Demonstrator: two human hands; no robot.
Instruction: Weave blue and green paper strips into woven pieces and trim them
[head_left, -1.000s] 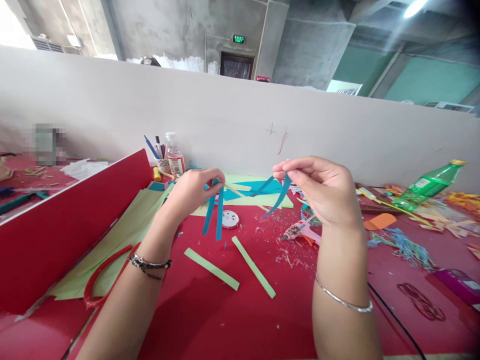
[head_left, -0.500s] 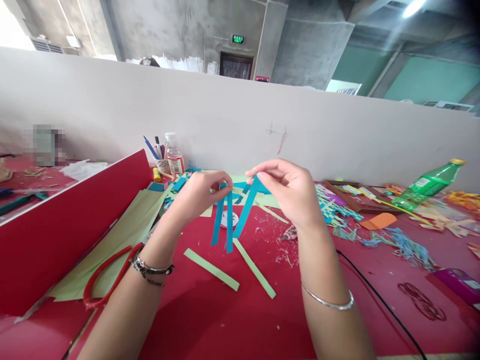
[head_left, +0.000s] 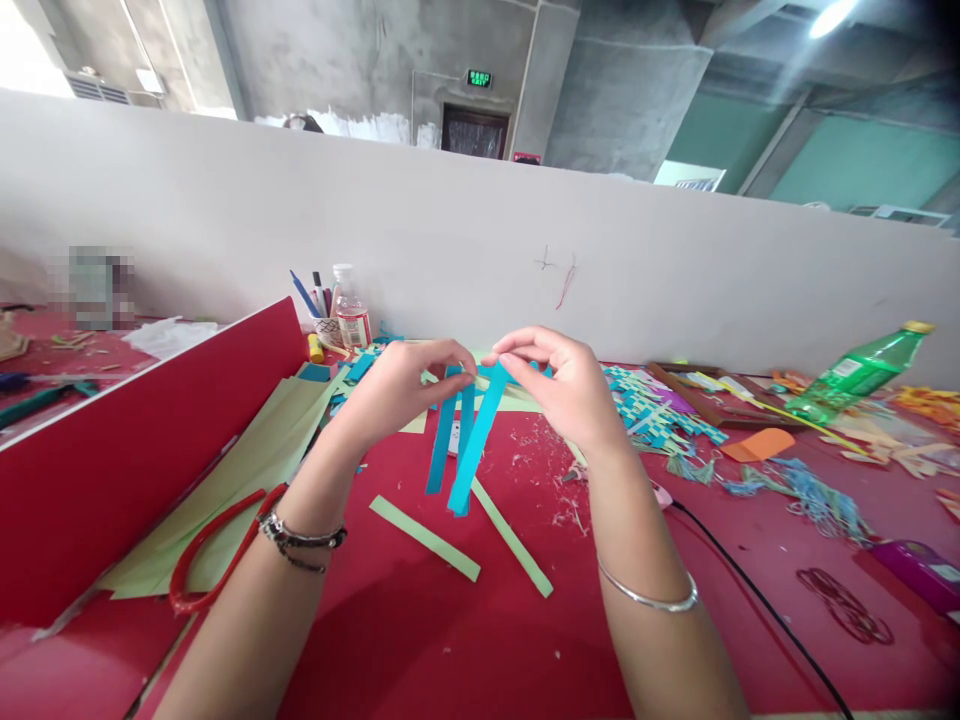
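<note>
Both hands are raised over the red table, almost touching each other. My left hand (head_left: 420, 385) pinches blue paper strips (head_left: 442, 445) that hang down from its fingertips. Between thumb and fingers of my right hand (head_left: 559, 385) is the top of another blue paper strip (head_left: 480, 435), slanting down to the left and overlapping the others. Whether the strips are joined at the top is hidden by the fingers. Below them on the table lie two pale green paper strips, one to the left (head_left: 425, 538) and one to the right (head_left: 514, 540).
Red-handled scissors (head_left: 184, 570) and green paper sheets (head_left: 217, 490) lie left, beside a red divider (head_left: 150, 450). A glue gun's black cord (head_left: 750, 590) runs right. Woven blue-green pieces (head_left: 652, 415), a green bottle (head_left: 862, 370) and a pen cup (head_left: 327, 330) stand or lie farther back.
My right hand has moved left, towards my left hand, bringing its blue strip across the hanging ones. My left hand has shifted slightly right. The green strips on the table have stayed put.
</note>
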